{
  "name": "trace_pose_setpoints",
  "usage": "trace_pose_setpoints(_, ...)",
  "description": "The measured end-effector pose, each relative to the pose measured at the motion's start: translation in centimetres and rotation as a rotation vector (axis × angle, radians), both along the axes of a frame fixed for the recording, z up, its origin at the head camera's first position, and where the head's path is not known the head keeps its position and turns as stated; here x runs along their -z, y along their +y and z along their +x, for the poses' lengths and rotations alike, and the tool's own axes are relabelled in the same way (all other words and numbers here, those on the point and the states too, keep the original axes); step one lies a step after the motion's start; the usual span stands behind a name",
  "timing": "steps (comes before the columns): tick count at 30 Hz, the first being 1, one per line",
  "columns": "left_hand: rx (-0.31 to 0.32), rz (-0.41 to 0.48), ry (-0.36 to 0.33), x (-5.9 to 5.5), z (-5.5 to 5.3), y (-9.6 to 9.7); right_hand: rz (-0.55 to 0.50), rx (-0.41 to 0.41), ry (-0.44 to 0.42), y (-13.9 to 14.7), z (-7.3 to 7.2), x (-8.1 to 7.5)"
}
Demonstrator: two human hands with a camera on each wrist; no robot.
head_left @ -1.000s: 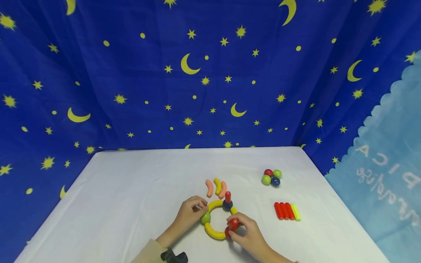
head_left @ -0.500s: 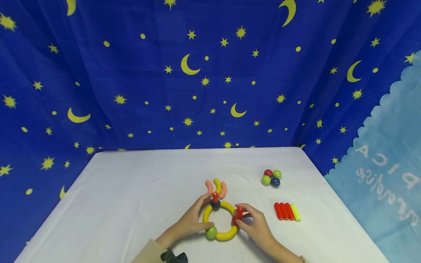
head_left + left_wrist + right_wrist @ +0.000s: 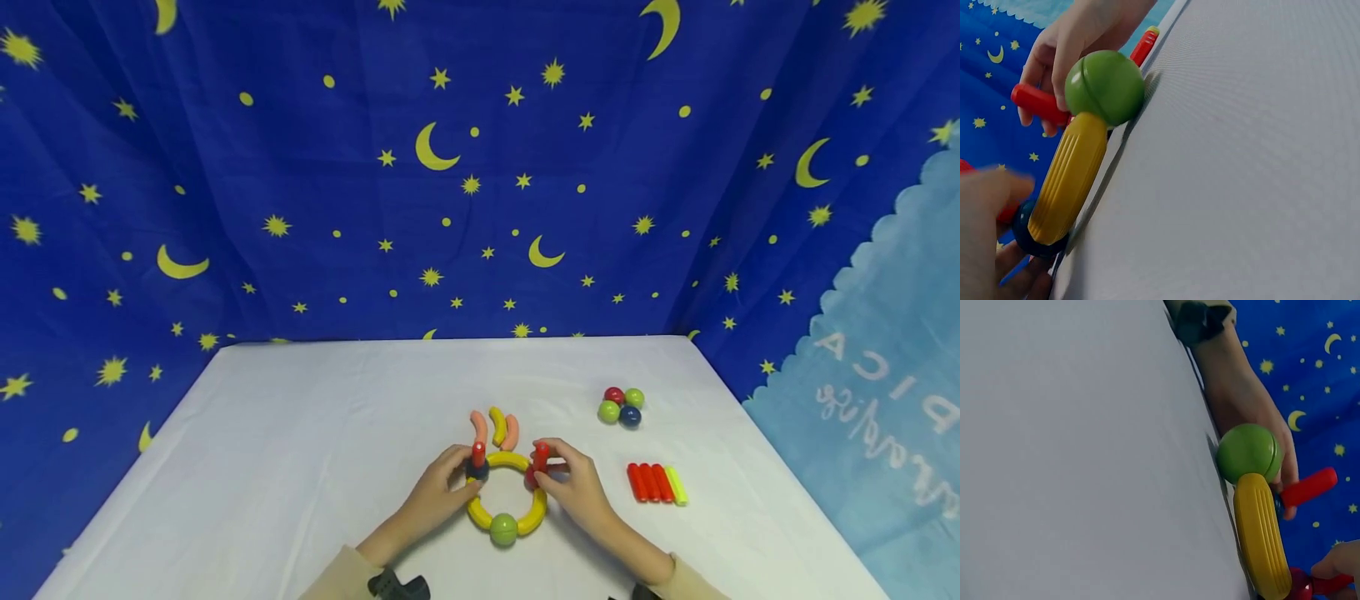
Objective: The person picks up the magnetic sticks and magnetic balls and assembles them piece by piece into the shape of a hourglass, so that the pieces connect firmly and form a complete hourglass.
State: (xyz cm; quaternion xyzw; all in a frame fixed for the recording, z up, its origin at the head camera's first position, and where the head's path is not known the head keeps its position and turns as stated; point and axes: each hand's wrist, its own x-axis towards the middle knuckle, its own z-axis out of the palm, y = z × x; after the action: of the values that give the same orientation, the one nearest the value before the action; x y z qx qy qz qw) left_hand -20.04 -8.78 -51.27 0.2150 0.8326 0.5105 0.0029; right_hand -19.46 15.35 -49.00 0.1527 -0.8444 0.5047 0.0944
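A ring of yellow curved rods (image 3: 533, 512) and magnetic-toy balls lies on the table. Its green ball (image 3: 504, 529) faces the near side, while the dark blue ball (image 3: 477, 471) and red ball (image 3: 531, 477) sit at back left and right. An upright red stick (image 3: 478, 454) tops the blue ball, and another red stick (image 3: 542, 457) tops the red one. My left hand (image 3: 437, 490) grips the blue ball between thumb and fingers. My right hand (image 3: 581, 490) pinches the right red stick near its base; its fingers partly hide the red ball. In the left wrist view, the left thumb is blurred.
Behind the ring lie pink curved rods (image 3: 512, 432) and a yellow curved rod (image 3: 498, 426). Loose balls (image 3: 630, 417) cluster at the back right. Several red sticks (image 3: 649, 483) and a yellow-green stick (image 3: 677, 485) lie in a row at right. A starry blue curtain (image 3: 360, 192) hangs behind.
The ring has turned counterclockwise: the green ball came from the left to the near side, and the blue ball moved to the left. My left hand left the green ball for the blue one.
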Motion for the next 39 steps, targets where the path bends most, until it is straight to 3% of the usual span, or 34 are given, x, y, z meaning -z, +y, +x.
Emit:
trace_pose_setpoints(5, -0.106, 0.037, 0.054, 0.2, -0.2, 0.1, -0.007, 0.011, 0.017, -0.4, -0.6, -0.3)
trace_pose_setpoints(10, -0.164, 0.036, 0.079, 0.1, -0.1, 0.1, 0.001, 0.017, 0.02, -1.1, -0.4, -1.4)
trace_pose_setpoints(22, -0.182, 0.049, 0.087, -0.2, -0.1, 0.0, 0.003, 0.037, 0.066, 0.7, -1.0, -0.1)
trace_pose_setpoints(30, -0.2, 0.057, 0.083, -0.3, -0.2, 0.1, 0.037, 0.216, 0.223, 5.2, -0.3, 0.0)
trace_pose_setpoints(34, -0.201, 0.06, 0.09, -0.3, -0.2, 0.1, 0.104, 0.372, 0.29, 8.2, 0.3, -0.3)
trace_pose_setpoints(36, -0.195, 0.065, 0.092, -0.3, -0.2, 0.1, 0.144, 0.471, 0.267, 9.6, 0.6, -0.4)
trace_pose_setpoints(39, -0.196, 0.068, 0.077, -0.3, -0.1, 0.1, 0.202, 0.581, 0.164, 11.6, 1.2, -0.6)
